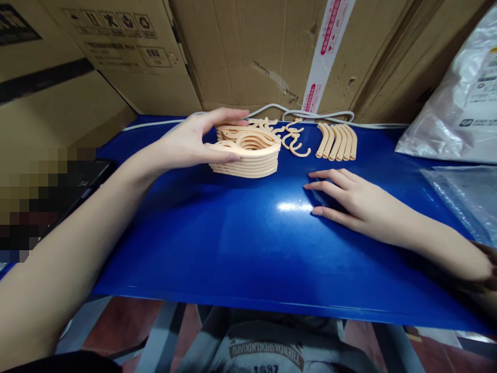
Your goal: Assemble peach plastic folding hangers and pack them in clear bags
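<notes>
A neat stack of beige plastic hanger pieces (248,163), each with an oval opening, stands on the blue table. My left hand (194,137) reaches in from the left and grips the top of the stack, thumb along its front edge and fingers over the back. Just behind and right of the stack lie loose beige hooks (301,150), several of them in a jumble. Farther right, several curved beige hanger arms (337,142) lie side by side in a row. My right hand (345,199) is open and holds nothing, its fingers apart low over the table in front of those arms.
Cardboard boxes (252,57) wall off the back and left. A white cable (322,115) runs along the rear edge of the blue table (233,248). White plastic bag (458,114) and clear plastic film (466,191) lie at right; a dark phone-like object (83,189) is at left.
</notes>
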A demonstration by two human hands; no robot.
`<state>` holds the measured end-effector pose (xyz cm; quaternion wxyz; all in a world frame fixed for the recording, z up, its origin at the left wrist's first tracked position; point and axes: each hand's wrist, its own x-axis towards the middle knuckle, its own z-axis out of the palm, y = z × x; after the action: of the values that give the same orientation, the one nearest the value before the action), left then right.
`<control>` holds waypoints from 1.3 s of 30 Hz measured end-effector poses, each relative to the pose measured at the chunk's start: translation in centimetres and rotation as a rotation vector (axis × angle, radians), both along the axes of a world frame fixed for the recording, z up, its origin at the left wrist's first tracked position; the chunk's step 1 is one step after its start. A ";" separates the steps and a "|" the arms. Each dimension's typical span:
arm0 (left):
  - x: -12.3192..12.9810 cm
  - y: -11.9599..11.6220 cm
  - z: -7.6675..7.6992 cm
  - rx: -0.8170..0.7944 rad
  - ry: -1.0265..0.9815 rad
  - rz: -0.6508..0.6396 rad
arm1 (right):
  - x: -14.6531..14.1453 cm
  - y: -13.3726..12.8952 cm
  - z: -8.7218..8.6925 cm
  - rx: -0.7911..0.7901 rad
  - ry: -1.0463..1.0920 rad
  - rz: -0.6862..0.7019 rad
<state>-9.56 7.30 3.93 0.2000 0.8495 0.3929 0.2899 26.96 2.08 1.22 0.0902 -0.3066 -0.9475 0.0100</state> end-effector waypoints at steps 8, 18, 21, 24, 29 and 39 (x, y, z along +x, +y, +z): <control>-1.0 1.8 -0.5 -0.055 -0.125 0.075 | 0.1 0.0 -0.1 0.013 -0.002 0.011; -1.8 2.1 -1.2 -0.135 -0.149 0.223 | 0.0 0.0 0.1 -0.014 -0.003 -0.003; -1.8 2.2 -1.1 -0.139 -0.135 0.247 | 0.0 0.0 0.1 -0.011 -0.009 0.003; -1.7 2.2 -1.0 -0.120 -0.163 0.251 | 0.1 0.0 0.1 -0.016 -0.010 0.000; -1.6 2.1 -1.0 -0.108 -0.211 0.260 | 0.0 0.0 0.2 -0.005 -0.006 0.002; -0.3 0.8 0.0 -0.087 -0.101 0.375 | 0.3 0.1 0.1 0.016 -0.018 0.015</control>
<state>-9.88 8.14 3.90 0.1984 0.7363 0.5458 0.3472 27.26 2.14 1.29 0.0839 -0.2990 -0.9506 0.0001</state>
